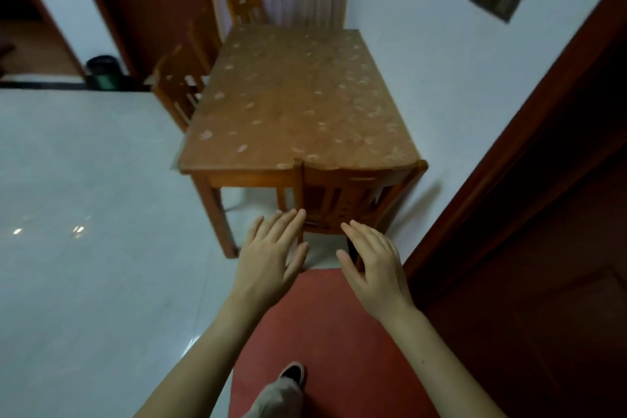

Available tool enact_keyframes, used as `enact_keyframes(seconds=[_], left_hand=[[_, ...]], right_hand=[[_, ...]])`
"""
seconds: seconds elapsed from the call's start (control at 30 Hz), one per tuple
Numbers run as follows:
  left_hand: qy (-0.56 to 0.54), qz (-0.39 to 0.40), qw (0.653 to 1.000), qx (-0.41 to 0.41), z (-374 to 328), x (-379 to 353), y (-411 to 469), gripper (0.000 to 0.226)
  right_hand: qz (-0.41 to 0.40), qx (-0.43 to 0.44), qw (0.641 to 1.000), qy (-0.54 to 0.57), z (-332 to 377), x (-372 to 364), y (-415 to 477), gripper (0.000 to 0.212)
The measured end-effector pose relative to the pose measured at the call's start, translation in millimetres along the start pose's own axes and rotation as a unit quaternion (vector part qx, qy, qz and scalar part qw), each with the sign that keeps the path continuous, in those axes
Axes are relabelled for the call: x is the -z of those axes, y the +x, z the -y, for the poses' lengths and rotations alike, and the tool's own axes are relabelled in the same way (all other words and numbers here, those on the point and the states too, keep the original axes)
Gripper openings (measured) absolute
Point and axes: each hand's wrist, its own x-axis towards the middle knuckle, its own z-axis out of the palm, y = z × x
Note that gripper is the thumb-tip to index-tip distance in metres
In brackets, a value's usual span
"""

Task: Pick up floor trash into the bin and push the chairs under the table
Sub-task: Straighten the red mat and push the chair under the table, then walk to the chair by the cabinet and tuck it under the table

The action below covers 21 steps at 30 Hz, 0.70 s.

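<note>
Room: brown wooden surface (pixel 298 95) ahead.
Chair: slatted brown wooden chair (pixel 339 193) straight beyond both hands.
Hands: left hand (pixel 268 254), right hand (pixel 373 258) flat, apart, empty.

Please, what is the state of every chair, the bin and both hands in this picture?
Near chair: pushed in, back at the table edge.
Nearer side chair: pushed in, it seems.
Farther side chair: pushed in, it seems.
Far-end chair: pushed in.
Bin: upright.
Left hand: open, holds nothing.
Right hand: open, holds nothing.
</note>
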Motion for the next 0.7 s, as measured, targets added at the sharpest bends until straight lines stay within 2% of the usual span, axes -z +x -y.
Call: enact_keyframes(seconds=[0.1, 0.2, 0.33, 0.5, 0.7], left_hand=[[0.042, 0.047, 0.998, 0.03, 12.2, 3.5, -68.6, 0.054], [0.058, 0.066, 0.992, 0.094, 28.3, 17.1, -124.2, 0.055], [0.083, 0.054, 0.981, 0.168, 57.0, 43.6, -169.0, 0.059], [0.072, 0.024, 0.964, 0.255, 109.3, 75.8, -203.3, 0.061], [0.072, 0.015, 0.951, 0.3, 200.7, 125.5, -249.1, 0.059]], right_hand=[[0.046, 0.016, 0.999, -0.015, 20.4, -29.4, -41.5, 0.056], [0.087, 0.031, 0.995, -0.024, 50.6, -53.1, -66.2, 0.059], [0.121, 0.071, 0.99, -0.021, 94.4, -77.6, -72.1, 0.06], [0.102, 0.116, 0.988, 0.016, 165.3, -105.7, -56.0, 0.054], [0.14, 0.167, 0.976, 0.01, 253.9, -193.6, -26.1, 0.052]])
